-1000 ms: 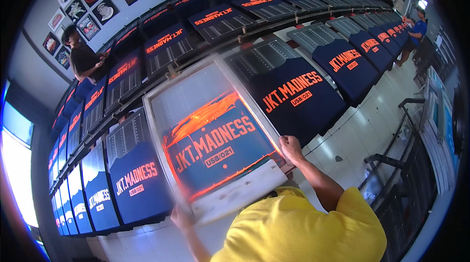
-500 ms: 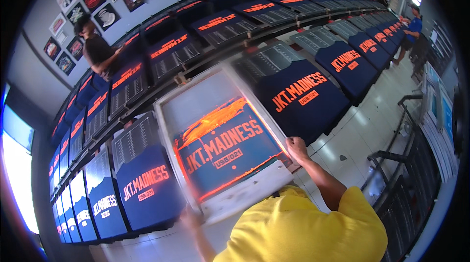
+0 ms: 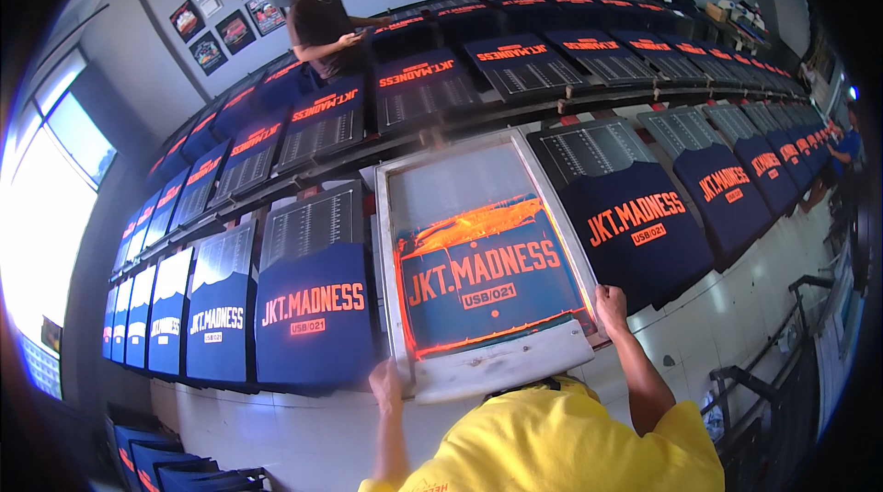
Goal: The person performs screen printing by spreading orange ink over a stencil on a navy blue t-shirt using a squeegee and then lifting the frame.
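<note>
The screen has been shifted rightward in view. Set between two printed shirts, it is apparently being positioned; square alignment seems called for next. Orange ink is held inside. The screen's right edge is gripped by the right hand; the left hand's hold, lower left, cannot be told.

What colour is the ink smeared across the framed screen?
The smeared ink is bright orange, showing best in the head view.
</note>
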The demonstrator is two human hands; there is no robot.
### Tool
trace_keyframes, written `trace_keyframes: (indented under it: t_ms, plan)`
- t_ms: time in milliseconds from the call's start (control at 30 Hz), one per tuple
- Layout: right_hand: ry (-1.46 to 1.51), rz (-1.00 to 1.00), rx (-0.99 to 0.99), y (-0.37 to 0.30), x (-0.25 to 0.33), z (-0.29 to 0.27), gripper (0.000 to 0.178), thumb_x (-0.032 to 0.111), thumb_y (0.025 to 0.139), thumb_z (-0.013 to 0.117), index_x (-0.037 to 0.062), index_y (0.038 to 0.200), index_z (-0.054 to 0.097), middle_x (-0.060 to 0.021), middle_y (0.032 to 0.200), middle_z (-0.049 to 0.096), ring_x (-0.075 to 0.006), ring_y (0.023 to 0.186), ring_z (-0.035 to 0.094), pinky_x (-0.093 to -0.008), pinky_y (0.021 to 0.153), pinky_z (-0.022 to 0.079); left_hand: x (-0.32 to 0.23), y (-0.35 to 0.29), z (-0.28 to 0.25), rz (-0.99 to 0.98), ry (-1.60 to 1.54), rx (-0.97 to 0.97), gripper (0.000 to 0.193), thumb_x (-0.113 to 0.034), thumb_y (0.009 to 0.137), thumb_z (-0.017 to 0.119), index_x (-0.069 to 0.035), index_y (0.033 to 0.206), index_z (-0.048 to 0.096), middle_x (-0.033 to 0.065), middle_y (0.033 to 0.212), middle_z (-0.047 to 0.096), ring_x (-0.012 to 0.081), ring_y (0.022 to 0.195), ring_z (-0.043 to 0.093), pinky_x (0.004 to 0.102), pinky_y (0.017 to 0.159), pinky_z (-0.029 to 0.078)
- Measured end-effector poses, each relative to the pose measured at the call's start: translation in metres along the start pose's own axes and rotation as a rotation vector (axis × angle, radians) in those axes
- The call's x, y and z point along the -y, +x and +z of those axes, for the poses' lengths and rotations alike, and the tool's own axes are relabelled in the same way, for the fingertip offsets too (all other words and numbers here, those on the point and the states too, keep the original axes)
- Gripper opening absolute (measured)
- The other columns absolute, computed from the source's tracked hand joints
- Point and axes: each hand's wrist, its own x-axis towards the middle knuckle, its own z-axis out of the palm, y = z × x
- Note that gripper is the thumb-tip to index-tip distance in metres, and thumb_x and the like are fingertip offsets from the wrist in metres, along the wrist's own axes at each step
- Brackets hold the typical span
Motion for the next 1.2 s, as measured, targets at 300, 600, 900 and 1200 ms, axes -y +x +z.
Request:
trace_keyframes:
  t_ms: [300,600,900,1200]
  plan:
    - [0.028,0.033,0.083,0.010,0.024,0.000,0.040,0.025,0.092,0.050,-0.0096,0.079,0.063,-0.0297,0.074,0.062,-0.0443,0.074,0.064,-0.0484,0.069,0.045,-0.014,0.011,0.000,-0.083,0.012,0.039,0.034,-0.027,0.090,0.062,0.006,0.087,0.065,0.0060,0.071,0.057,0.0164,0.067,0.052,0.0347,0.063,0.043]
    - [0.025,0.052,0.074,0.010,0.025,0.005,0.040,0.025,0.094,0.050,-0.0098,0.078,0.061,-0.0297,0.073,0.060,-0.0446,0.072,0.062,-0.0482,0.067,0.043,-0.009,0.024,0.000,-0.074,0.076,0.055,0.036,-0.026,0.088,0.062,0.007,0.098,0.069,0.0138,0.085,0.068,0.0221,0.078,0.062,0.0362,0.073,0.048]
    - [-0.054,0.004,0.060,0.016,0.018,0.013,0.039,0.026,0.093,0.050,-0.0093,0.079,0.061,-0.0307,0.075,0.060,-0.0466,0.075,0.061,-0.0510,0.069,0.043,0.006,0.034,-0.007,-0.101,0.161,0.069,0.039,-0.030,0.087,0.062,0.005,0.101,0.070,0.0151,0.088,0.070,0.0245,0.082,0.064,0.0376,0.077,0.049]
    - [-0.031,0.001,0.071,0.014,0.015,0.014,0.038,0.025,0.093,0.049,-0.0081,0.077,0.060,-0.0303,0.078,0.061,-0.0466,0.076,0.060,-0.0510,0.070,0.043,-0.006,0.037,-0.015,-0.017,0.245,0.171,0.040,-0.033,0.087,0.061,0.004,0.101,0.071,0.0157,0.085,0.071,0.0252,0.078,0.065,0.0383,0.074,0.049]
